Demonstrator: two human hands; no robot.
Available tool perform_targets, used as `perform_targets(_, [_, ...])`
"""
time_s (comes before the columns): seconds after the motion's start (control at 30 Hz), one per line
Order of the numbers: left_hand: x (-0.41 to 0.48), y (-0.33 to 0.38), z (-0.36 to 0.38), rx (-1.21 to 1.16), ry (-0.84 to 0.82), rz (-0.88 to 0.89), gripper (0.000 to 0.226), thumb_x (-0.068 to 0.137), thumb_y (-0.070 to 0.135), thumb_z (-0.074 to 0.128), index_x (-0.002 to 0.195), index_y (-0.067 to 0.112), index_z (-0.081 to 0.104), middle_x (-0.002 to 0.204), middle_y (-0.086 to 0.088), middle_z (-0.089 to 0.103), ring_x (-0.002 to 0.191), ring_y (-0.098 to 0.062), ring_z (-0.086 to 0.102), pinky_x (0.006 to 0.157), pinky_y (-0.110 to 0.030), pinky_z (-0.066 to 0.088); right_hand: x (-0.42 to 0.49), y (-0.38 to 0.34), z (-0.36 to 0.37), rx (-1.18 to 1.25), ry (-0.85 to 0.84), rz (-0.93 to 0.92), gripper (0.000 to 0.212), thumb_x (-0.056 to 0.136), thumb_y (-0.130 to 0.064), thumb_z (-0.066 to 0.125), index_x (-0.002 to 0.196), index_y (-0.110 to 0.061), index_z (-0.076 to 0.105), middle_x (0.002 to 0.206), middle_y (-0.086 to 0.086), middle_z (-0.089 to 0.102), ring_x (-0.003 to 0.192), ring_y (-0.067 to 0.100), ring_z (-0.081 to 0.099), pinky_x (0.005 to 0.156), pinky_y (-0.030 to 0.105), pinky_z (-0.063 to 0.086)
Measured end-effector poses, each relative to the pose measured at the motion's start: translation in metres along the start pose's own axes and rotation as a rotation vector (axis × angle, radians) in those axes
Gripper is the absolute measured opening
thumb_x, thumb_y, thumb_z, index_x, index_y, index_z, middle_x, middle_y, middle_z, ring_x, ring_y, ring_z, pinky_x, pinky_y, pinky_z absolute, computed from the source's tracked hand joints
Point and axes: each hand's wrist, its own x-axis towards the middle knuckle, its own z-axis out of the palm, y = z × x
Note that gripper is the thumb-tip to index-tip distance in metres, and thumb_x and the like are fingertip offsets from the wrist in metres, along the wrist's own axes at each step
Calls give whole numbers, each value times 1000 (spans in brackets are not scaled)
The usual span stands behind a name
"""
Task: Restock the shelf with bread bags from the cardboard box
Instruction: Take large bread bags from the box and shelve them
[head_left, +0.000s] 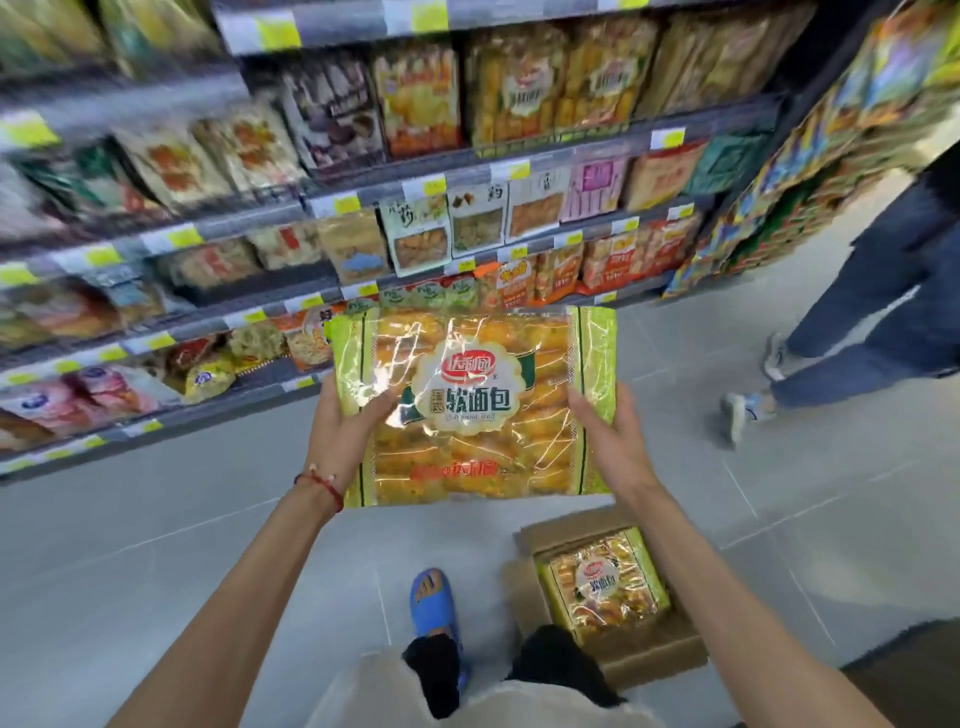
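Left hand (340, 434) and right hand (610, 434) gripping opposite edges of yellow-green clear plastic bread bag (472, 405), fingers curled round it, brown cardboard box (644, 660) on floor near right holding a second bag (605, 582)

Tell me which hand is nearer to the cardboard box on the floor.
Right. The right hand grips the right edge of the bread bag, up above the cardboard box. The left hand grips the bag's left edge, farther off to the box's left.

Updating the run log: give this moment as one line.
left hand: holds bread bag | right hand: same bag | cardboard box: on floor, second bag inside
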Motion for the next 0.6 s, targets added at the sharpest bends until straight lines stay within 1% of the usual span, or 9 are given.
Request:
perform_targets(0.07, [25,23,-15,28,0,62,75,78,44,74,142,35,37,138,10,52,127,-14,49,106,-38,40,18,-24,15,8,-2,-33,38,100,-37,62,134,-36,45,118,-28,59,103,-18,60,75,3,49])
perform_targets(0.17, [59,61,-26,62,11,130,88,70,60,74,144,35,34,142,9,48,131,-16,46,108,-46,38,49,-58,30,32,4,-93,50,94,-38,70,138,-38,47,123,-21,64,110,-4,65,93,24,54])
perform_targets(0.23, [81,84,-28,63,27,190,86,71,59,74,143,32,36,140,8,50,129,-17,48,107,-46,39,73,-83,37,55,8,-137,61,89,-41,74,142,-33,46,127,-19,64,111,-7,65,100,31,54])
perform_targets(0.3, [101,109,-26,54,27,230,86,73,56,74,145,31,34,140,8,51,128,-16,48,107,-45,40,100,-101,39,62,23,-198,79,86,-48,77,152,-28,39,143,-11,58,129,2,57,110,36,47])
perform_targets(0.37, [124,132,-21,43,44,280,79,78,47,74,144,31,35,134,12,53,123,-11,51,106,-40,40,128,-122,40,46,48,-223,83,88,-45,76,156,-27,33,154,-9,47,142,9,44,116,31,39])
perform_targets(0.4, [135,145,-16,38,57,314,73,81,39,73,143,28,36,129,13,55,116,-7,54,104,-36,41,145,-131,39,41,52,-251,76,90,-41,74,153,-29,35,150,-13,49,138,2,45,112,21,38])
perform_targets(0.47, [160,171,-6,48,76,360,69,84,28,72,143,22,37,127,9,56,111,-8,55,102,-34,43,181,-153,37,30,54,-299,59,94,-31,72,141,-35,37,122,-33,52,108,-18,52,95,3,37])
perform_targets(0.5, [173,184,0,61,80,376,73,83,30,72,145,22,34,132,6,54,116,-11,53,104,-36,42,200,-165,38,18,45,-316,61,94,-32,73,142,-34,37,117,-38,48,102,-19,50,99,6,35])
perform_targets(0.6, [223,218,14,89,127,403,93,76,50,73,151,27,22,150,5,37,137,-17,37,112,-45,32,262,-198,35,-17,12,-380,95,81,-58,79,157,-28,31,154,-16,46,142,5,43,123,40,31])
